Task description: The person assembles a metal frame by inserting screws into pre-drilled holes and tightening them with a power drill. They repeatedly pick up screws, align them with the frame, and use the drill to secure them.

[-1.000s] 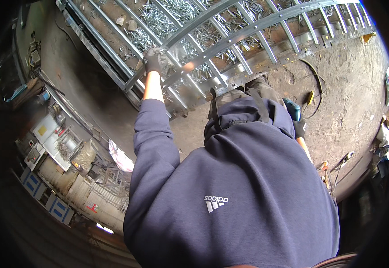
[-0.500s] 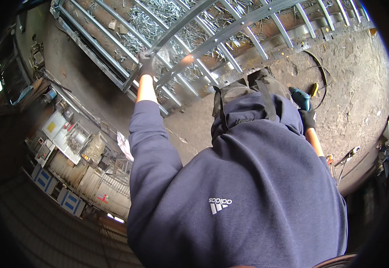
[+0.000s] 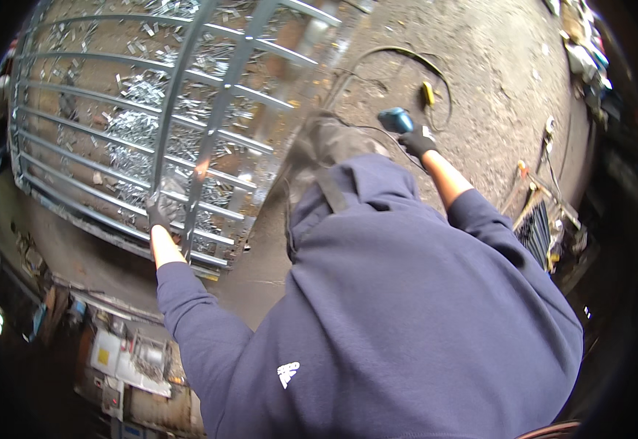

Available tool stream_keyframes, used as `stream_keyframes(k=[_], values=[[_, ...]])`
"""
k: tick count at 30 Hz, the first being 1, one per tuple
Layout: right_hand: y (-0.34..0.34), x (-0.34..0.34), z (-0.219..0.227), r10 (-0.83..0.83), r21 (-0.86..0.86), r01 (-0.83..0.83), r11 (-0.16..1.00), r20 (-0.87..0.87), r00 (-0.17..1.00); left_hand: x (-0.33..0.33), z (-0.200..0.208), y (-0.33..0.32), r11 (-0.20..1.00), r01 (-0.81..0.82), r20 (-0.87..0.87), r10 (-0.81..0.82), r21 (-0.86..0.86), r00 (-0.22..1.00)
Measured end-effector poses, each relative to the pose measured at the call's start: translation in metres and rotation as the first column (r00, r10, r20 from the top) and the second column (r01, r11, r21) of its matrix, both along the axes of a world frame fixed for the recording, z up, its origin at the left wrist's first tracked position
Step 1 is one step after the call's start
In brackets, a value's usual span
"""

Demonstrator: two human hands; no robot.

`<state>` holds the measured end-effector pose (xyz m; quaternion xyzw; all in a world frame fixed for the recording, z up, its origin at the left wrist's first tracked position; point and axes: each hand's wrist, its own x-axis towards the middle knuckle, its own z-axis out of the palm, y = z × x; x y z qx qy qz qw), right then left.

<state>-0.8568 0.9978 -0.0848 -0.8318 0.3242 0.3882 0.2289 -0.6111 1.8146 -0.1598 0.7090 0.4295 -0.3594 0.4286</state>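
Note:
My left hand (image 3: 159,212), in a dark glove, is closed around the near end of a long metal bar (image 3: 172,102). That bar lies across the silvery metal frame (image 3: 17,132), which has several parallel crossbars. My right hand (image 3: 416,142), also gloved, grips a teal-blue handheld power tool (image 3: 395,120) held out to the right over the floor. The tool's exact kind is not clear. Under the frame lie many small shiny metal pieces (image 3: 132,128). My left fingertips are partly hidden by the glove and bar.
A dark cable (image 3: 385,49) loops on the rough floor beyond the tool, beside a yellow object (image 3: 428,94). Mixed gear with a black ridged item (image 3: 535,230) sits at the right. A whitish machine (image 3: 117,358) stands at lower left.
The view has turned, so the frame now sits farther left. My right arm, with the power tool, has come out from beside my body. My left hand remains on the frame.

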Motion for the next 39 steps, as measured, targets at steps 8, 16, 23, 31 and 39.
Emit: stream_keyframes(k=[8, 16, 23, 31, 39], values=[[0.067, -0.074, 0.080, -0.813, 0.449, 0.680, 0.580, 0.262, 0.520, -0.094, 0.111, -0.306, 0.932, 0.327, 0.825, -0.059, -0.156, 0.562], [0.065, -0.158, 0.312, -0.879, 0.868, 0.355, 0.348, 0.433, -0.199, -0.294, 0.223, -0.602, -0.289, 0.937, 0.854, -0.420, 0.196, -0.308], [-0.020, -0.300, 0.430, -0.928, 0.816, -0.574, 0.063, -0.164, -0.335, -0.303, 0.026, -0.595, -0.109, 0.964, 0.578, -0.814, -0.244, 0.055], [-0.158, -0.583, 0.406, -0.726, 0.682, -0.682, 0.264, -0.324, -0.606, -0.277, 0.019, -0.526, 0.936, -0.128, 0.348, 0.245, -0.327, 0.905], [-0.286, -0.805, 0.166, 0.228, 0.894, -0.416, 0.169, -0.446, -0.866, -0.286, 0.182, -0.730, 0.852, 0.023, 0.762, 0.455, -0.523, 0.461]])
